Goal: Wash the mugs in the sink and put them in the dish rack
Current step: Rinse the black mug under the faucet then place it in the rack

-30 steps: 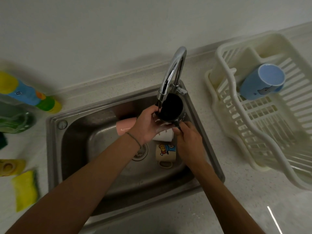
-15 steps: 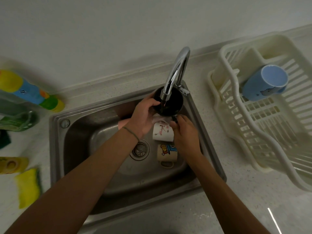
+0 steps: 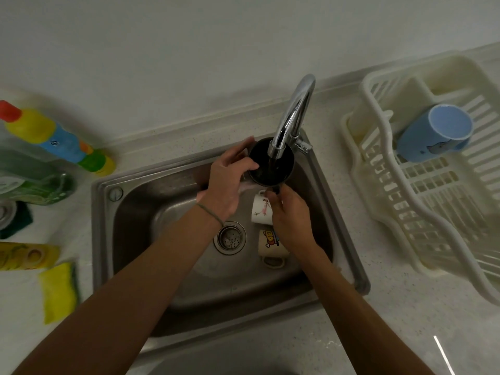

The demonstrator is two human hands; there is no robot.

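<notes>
A black mug (image 3: pixel 266 173) is held upright under the chrome faucet (image 3: pixel 293 115), its mouth right below the spout. My left hand (image 3: pixel 228 180) wraps around the mug's left side. My right hand (image 3: pixel 290 212) pinches its handle from below. In the steel sink (image 3: pixel 130 239) lie a white mug with a pink flower print (image 3: pixel 261 211) and a cream cartoon mug (image 3: pixel 269 246), both on their sides. A pink mug is mostly hidden behind my left hand. A blue mug (image 3: pixel 433 135) lies in the white dish rack (image 3: pixel 422 212) on the right.
Colourful detergent bottles (image 3: pixel 54 136) and a green bottle (image 3: pixel 35 182) stand left of the sink. A yellow sponge (image 3: pixel 58 290) and a yellow packet (image 3: pixel 27 255) lie on the counter at left. The drain strainer (image 3: pixel 230 238) sits mid-sink.
Both hands have raised the black mug up and back, from below the spout to directly under it. My left hand shifted further around the mug's side.
</notes>
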